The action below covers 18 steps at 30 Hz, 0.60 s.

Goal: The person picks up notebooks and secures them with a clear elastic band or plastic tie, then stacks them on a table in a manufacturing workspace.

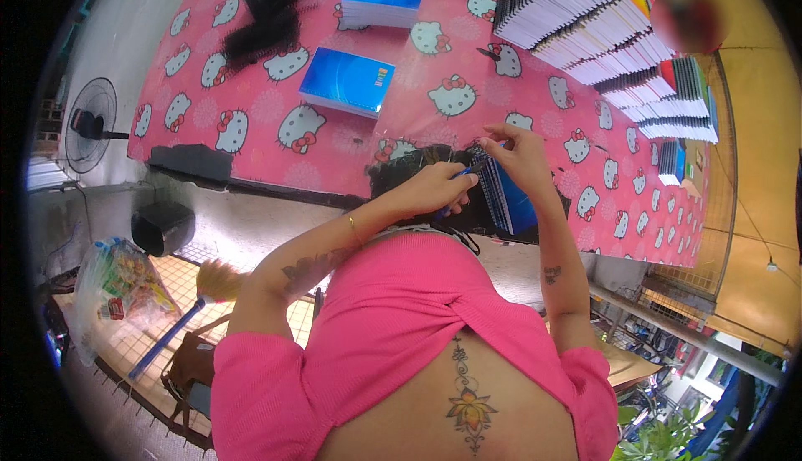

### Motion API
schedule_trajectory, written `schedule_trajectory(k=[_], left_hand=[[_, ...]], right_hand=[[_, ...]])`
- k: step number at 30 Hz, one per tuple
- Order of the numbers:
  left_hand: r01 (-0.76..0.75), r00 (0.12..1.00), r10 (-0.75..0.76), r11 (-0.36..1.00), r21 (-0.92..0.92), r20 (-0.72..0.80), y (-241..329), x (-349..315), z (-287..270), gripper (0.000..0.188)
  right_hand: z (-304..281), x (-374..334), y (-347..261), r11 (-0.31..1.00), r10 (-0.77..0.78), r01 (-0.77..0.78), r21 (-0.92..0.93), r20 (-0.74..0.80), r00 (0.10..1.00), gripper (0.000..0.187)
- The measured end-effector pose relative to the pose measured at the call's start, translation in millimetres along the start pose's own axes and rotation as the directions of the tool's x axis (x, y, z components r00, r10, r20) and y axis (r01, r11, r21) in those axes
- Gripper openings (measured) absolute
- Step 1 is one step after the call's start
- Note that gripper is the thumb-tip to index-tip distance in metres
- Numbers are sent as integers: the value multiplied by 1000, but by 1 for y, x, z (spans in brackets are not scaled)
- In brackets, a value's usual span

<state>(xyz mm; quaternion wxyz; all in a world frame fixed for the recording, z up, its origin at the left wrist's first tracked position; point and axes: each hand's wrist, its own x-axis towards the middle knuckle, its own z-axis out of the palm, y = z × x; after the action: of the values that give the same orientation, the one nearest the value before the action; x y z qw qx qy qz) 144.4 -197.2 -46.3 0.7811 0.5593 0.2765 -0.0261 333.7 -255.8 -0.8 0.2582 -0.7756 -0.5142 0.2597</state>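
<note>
At the near edge of the pink table, my left hand [439,187] is closed around a small blue-handled tool [462,174]; its working end is hidden. A small stack of blue spiral-bound notebooks [520,206] sits just right of it, with the coils toward the left. My right hand [520,159] is over the far end of these notebooks, thumb and forefinger brought close together. Whatever those fingertips hold, if anything, is too small to make out. Under and beside my left hand lies a dark patch [397,173] on the table edge.
Two stacks of blue notebooks, one nearer [347,83] and one farther [382,2], stand on the pink patterned tablecloth [451,64]. Black plastic coils [263,37] lie at far left. Long rows of bound notebooks [568,22] fill the far right. A fan [90,123] stands left.
</note>
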Motion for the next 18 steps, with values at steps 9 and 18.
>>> schedule_trajectory(k=[9,18], left_hand=[[33,999,-33,999,4,4,4,0,5,32],[-81,990,94,989,122,-101,-7,9,16,31]], right_hand=[[6,2,13,995,-76,75,-65,-13,997,33],[5,1,7,999,-38,39,-29,13,999,27]])
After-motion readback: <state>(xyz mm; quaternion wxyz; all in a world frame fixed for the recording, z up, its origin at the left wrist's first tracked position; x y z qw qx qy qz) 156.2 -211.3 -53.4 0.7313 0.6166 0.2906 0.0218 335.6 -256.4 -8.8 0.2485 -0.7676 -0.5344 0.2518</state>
